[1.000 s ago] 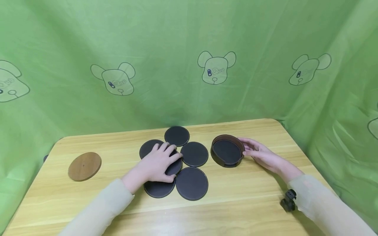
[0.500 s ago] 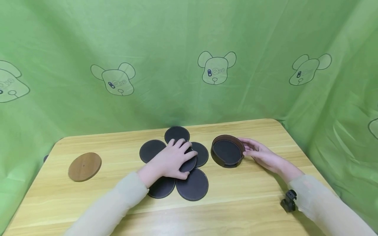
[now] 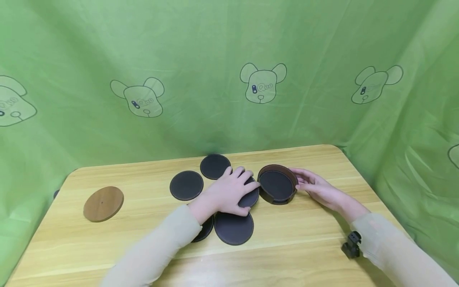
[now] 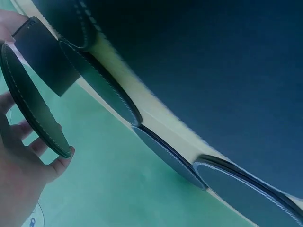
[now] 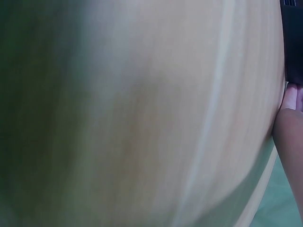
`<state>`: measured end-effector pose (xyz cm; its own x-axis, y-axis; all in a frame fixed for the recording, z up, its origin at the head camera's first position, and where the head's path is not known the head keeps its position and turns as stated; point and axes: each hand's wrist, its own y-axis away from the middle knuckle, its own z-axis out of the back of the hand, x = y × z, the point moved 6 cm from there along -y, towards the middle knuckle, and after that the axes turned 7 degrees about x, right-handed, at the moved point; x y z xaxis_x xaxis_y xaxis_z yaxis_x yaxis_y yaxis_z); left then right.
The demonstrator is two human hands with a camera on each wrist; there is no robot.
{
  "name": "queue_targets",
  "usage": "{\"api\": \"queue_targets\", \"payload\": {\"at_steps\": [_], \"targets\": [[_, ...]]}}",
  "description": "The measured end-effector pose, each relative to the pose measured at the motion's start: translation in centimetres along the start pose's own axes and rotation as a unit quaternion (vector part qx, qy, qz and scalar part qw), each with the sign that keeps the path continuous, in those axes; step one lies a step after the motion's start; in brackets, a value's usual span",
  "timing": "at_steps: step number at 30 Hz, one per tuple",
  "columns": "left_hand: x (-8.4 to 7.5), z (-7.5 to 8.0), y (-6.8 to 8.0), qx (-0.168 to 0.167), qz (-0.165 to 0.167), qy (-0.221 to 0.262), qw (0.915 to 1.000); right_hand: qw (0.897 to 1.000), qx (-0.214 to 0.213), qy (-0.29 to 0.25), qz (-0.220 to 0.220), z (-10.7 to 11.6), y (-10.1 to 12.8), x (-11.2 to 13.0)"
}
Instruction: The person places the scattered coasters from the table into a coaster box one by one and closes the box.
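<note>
In the head view my left hand grips a round black stitched coaster from above. The left wrist view has this coaster tilted and raised off the table, fingers and thumb at its edge. Just to its right stands a round brown coaster holder with a notch at the front and a black coaster inside. My right hand holds the holder's right wall, thumb at the rim and fingers behind. Other coasters lie flat: one at left, one at back, one in front. Another is partly under my left wrist.
A round wooden disc lies at the left of the wooden table. Green cloth with printed bear heads hangs behind and at both sides. A small black device sits at my right cuff.
My left hand has carried the coaster rightward over the others, from the middle of the group to right beside the holder. My right hand and the holder have stayed in place.
</note>
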<state>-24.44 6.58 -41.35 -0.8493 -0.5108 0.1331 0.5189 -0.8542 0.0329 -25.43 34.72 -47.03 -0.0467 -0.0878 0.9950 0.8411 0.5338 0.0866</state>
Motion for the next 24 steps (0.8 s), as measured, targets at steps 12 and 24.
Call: {"api": "queue_targets", "payload": {"at_steps": [12, 24], "targets": [[-1.0, 0.6, -4.1, -0.017, -0.003, -0.011, 0.9998, 1.0, -0.009, 0.009, -0.008, -0.1, 0.0, 0.1], [-1.8, 0.9, -7.5, -0.008, 0.016, -0.006, 0.9998, 0.999, -0.011, 0.021, -0.031, -0.1, 0.3, 0.2]]}}
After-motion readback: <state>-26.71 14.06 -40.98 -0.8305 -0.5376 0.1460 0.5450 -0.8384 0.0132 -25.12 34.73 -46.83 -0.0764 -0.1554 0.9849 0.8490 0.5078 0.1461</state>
